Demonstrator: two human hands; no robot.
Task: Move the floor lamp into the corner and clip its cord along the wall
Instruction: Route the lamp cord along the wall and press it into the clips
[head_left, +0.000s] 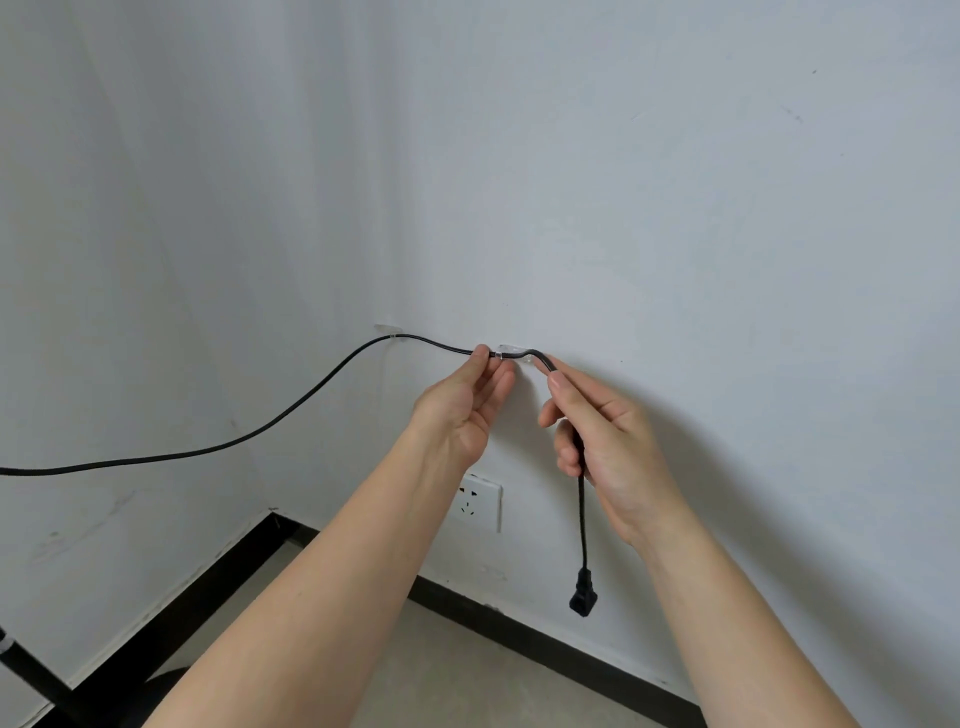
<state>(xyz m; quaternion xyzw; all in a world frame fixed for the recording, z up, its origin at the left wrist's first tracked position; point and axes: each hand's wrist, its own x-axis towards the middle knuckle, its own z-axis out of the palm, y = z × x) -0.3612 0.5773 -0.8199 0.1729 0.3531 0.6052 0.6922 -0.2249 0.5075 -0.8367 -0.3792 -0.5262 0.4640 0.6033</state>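
Observation:
A black cord (291, 410) runs from the left edge up to a clear clip (388, 332) on the white wall, then on to a second clear clip (511, 351). My left hand (465, 402) pinches the cord just left of that second clip. My right hand (602, 431) grips the cord just right of it. Below my right hand the cord hangs down and ends in a black plug (583, 597). The lamp's black pole (31, 670) and dark base show at the bottom left, in the corner.
A white wall socket (485, 504) sits below my hands, partly behind my left forearm. A black skirting board (545, 649) runs along both walls. The floor (441, 675) is beige.

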